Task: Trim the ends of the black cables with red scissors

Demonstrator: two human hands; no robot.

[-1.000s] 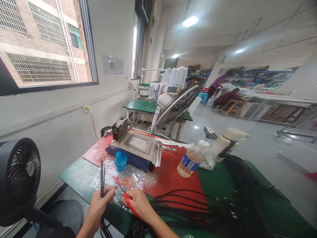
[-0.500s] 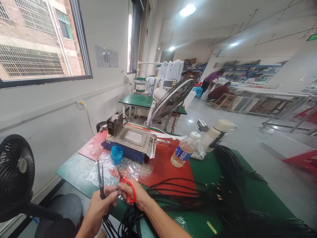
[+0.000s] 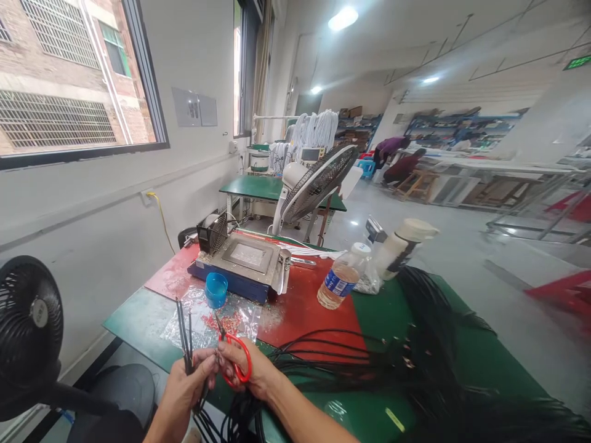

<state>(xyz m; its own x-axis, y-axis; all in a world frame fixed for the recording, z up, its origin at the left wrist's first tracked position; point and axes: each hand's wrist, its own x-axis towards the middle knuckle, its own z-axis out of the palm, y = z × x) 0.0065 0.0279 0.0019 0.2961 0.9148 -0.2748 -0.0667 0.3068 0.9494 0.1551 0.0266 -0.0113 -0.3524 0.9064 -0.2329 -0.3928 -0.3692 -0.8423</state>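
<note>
The left hand (image 3: 188, 380) is closed around several black cables (image 3: 184, 341), which stand nearly upright out of the fist, while their lower lengths hang below it, beside the table (image 3: 129, 317). The right hand (image 3: 249, 363) is gripping the red scissors (image 3: 237, 339); their tips point away from the person and, as far as I can see, do not touch any cable. The fingertips of both hands meet, but what they pinch is too small to tell. The work seems to be somewhere in its middle: many small red and pale scraps (image 3: 226, 323) lie on the clear plastic sheet (image 3: 252, 315), so I judge that some cutting is done, and the big heap of cords (image 3: 427, 326) at the right is perhaps left, though I cannot tell which are finished. About writing: the bottle (image 3: 338, 272) carries a blue label (image 3: 336, 283) with white characters and a barcode, but no brand is readable. The badge on the black fan (image 3: 39, 312) and the green sign (image 3: 578, 62) are also not legible.
</note>
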